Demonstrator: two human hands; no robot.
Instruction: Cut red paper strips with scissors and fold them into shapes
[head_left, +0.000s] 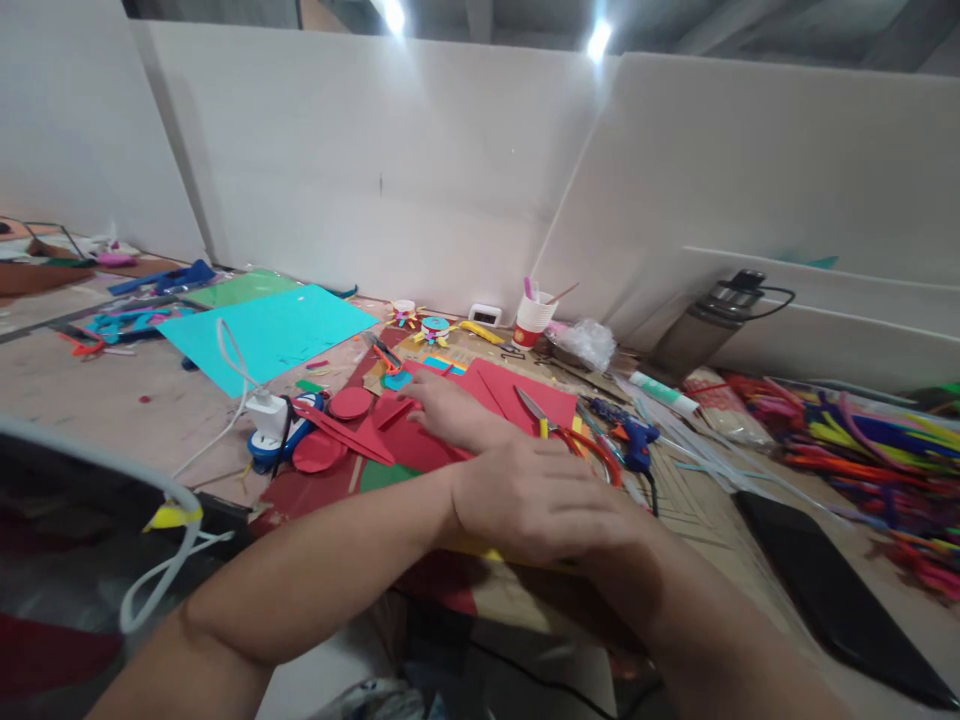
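My left hand lies across my right forearm, its fingers stretched out side by side over the skin. Beyond it, my right hand reaches left over red paper, with its fingers apart and nothing visible in them. Folded red strips lie just beside those fingertips. Two red paper discs are farther left. Scissors with orange handles rest on the red paper to the right. Part of a green sheet shows under my arms.
A blue power strip with a white plug stands left, near a turquoise sheet. On the right are a blue glue gun, a black phone, a bottle and colourful pipe cleaners. A paper cup stands behind.
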